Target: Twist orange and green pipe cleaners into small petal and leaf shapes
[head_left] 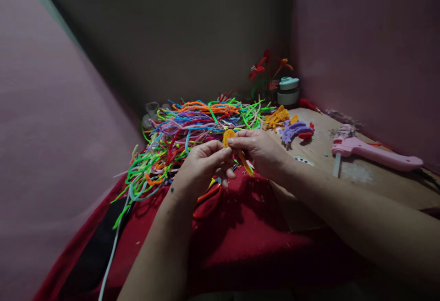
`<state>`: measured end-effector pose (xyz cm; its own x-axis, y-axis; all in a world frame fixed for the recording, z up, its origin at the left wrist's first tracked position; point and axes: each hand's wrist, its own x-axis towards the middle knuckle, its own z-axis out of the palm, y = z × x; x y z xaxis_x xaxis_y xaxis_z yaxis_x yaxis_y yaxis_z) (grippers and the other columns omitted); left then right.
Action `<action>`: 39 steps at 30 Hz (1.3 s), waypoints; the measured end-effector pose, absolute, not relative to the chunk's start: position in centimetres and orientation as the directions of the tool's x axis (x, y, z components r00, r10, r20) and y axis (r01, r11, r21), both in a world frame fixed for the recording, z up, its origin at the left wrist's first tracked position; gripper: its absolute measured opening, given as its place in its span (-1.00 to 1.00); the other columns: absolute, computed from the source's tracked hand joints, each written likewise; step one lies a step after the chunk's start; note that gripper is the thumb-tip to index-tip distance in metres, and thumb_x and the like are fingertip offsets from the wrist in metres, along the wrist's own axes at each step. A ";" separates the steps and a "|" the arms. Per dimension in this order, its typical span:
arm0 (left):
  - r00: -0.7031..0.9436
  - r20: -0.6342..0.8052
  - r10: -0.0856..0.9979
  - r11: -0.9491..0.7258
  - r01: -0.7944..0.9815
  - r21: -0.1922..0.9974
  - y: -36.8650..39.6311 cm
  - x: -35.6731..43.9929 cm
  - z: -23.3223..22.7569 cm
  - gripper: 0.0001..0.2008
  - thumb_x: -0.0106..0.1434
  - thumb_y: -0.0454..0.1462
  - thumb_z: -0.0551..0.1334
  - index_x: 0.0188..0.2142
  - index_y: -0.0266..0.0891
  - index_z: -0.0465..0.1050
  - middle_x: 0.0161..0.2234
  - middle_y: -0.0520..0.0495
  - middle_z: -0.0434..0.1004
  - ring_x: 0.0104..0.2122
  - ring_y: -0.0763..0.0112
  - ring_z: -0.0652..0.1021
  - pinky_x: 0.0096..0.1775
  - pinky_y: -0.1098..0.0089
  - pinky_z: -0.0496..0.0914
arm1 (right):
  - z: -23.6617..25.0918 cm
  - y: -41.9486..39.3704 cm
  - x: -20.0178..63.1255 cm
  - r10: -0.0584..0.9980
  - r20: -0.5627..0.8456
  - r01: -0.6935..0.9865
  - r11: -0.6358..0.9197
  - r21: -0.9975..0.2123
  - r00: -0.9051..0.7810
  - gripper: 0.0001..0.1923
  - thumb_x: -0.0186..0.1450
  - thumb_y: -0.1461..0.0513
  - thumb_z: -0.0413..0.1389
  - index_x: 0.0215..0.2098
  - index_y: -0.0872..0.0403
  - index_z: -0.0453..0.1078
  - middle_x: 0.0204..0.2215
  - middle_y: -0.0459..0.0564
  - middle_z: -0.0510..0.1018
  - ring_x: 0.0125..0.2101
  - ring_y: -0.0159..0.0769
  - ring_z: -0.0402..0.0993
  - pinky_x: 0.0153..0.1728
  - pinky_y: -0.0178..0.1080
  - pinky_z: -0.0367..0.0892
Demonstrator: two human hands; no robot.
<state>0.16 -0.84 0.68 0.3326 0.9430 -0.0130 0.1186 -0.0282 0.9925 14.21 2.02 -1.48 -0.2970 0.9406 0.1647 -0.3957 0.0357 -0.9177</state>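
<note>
An orange pipe cleaner is pinched in the closed fingertips of both hands, left and right, above the red cloth. The coil should be kept tight and turned evenly.

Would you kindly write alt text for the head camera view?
Both hands, left hand and right hand, pinch a bent orange pipe cleaner above a red cloth. Behind lies a heap of coloured pipe cleaners; a pink glue gun rests right.

Dim corner of pinkish walls, with a red cloth over a brown tabletop.
</note>
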 end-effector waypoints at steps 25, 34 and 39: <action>0.035 0.220 0.975 -0.222 0.216 0.951 -0.1 -0.8 0.8 -0.94 0.06 -0.30 0.19 -0.48 -0.26 0.33 -0.71 0.10 0.40 -0.82 0.58 0.31 -0.77 0.59 0.13 | -1.6 2.0 14.2 0.878 0.209 -0.411 0.016 -0.912 -0.431 -0.85 0.06 0.23 0.19 -0.51 0.15 0.33 -0.62 -0.10 0.47 -0.69 -0.48 0.34 -0.68 -0.38 0.28; 0.079 0.178 0.981 -0.191 0.198 0.961 -0.8 0.4 1.0 -0.86 0.07 -0.24 0.22 -0.46 -0.28 0.32 -0.68 0.06 0.45 -0.82 0.55 0.34 -0.79 0.56 0.12 | -1.0 1.2 14.2 0.885 0.453 -0.273 0.412 -0.869 -0.105 -0.88 0.15 0.24 0.13 -0.48 0.13 0.30 -0.60 -0.12 0.44 -0.61 -0.46 0.36 -0.56 -0.35 0.29; 0.051 0.175 0.983 -0.182 0.207 0.961 -0.9 0.6 1.1 -0.86 0.06 -0.26 0.23 -0.44 -0.28 0.31 -0.68 0.07 0.44 -0.83 0.55 0.34 -0.79 0.56 0.12 | -1.5 1.1 14.1 0.849 0.527 -0.083 0.522 -0.849 -0.045 -0.91 0.19 0.24 0.09 -0.41 0.11 0.30 -0.55 -0.11 0.42 -0.54 -0.44 0.34 -0.49 -0.33 0.27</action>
